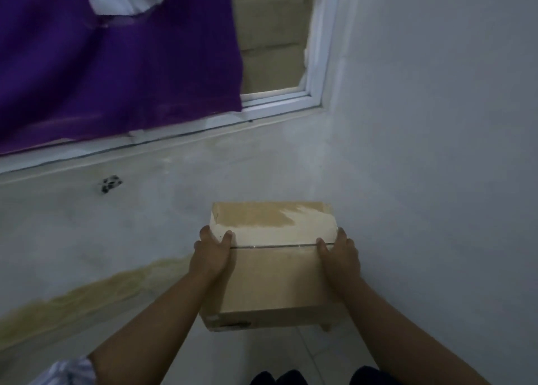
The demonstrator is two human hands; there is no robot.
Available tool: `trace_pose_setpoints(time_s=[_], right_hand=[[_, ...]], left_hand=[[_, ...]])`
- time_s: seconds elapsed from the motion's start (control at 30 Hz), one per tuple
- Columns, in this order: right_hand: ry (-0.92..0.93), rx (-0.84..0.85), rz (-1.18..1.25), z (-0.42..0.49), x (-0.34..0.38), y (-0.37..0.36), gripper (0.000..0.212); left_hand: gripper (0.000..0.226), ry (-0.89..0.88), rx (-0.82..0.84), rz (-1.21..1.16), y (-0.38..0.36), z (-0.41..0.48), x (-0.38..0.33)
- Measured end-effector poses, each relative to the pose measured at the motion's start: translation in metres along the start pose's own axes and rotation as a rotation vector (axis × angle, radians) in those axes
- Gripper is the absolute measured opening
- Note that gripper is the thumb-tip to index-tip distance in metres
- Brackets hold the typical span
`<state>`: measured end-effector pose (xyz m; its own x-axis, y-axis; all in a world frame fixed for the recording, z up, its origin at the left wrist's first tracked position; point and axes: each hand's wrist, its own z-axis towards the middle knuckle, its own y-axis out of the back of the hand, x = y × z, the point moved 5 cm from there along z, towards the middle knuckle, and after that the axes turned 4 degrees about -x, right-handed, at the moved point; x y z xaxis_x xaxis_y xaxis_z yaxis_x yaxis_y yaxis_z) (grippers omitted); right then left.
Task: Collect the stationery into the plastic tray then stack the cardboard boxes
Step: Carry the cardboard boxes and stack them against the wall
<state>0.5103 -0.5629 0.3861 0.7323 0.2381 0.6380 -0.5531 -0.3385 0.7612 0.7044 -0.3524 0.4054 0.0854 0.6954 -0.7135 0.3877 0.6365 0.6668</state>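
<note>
A brown cardboard box point(270, 271) with a whitish torn patch on its far top is held in front of me, close to a pale wall. My left hand point(211, 255) grips its left side, thumb over the top face. My right hand point(339, 256) grips the right side the same way. A taped seam runs across the top between my thumbs. A second cardboard edge shows just under the box at its lower right; I cannot tell whether the two touch. No plastic tray or stationery is in view.
A window frame point(276, 100) with a purple curtain point(116, 64) is up on the wall ahead. The wall point(422, 151) has a yellowish stain at lower left and a dark mark. Pale floor tiles point(276, 352) show below the box.
</note>
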Motion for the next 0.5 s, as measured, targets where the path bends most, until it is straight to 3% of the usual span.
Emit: trace_pose_setpoints(time_s=[0.27, 0.5], right_hand=[[-0.241, -0.115, 0.024, 0.040, -0.036, 0.008, 0.067], [-0.556, -0.199, 0.147, 0.069, -0.072, -0.012, 0.069]], left_hand=[[0.070, -0.043, 0.187, 0.027, -0.066, 0.065, -0.062], [0.054, -0.144, 0.315, 0.049, -0.128, 0.125, -0.102]])
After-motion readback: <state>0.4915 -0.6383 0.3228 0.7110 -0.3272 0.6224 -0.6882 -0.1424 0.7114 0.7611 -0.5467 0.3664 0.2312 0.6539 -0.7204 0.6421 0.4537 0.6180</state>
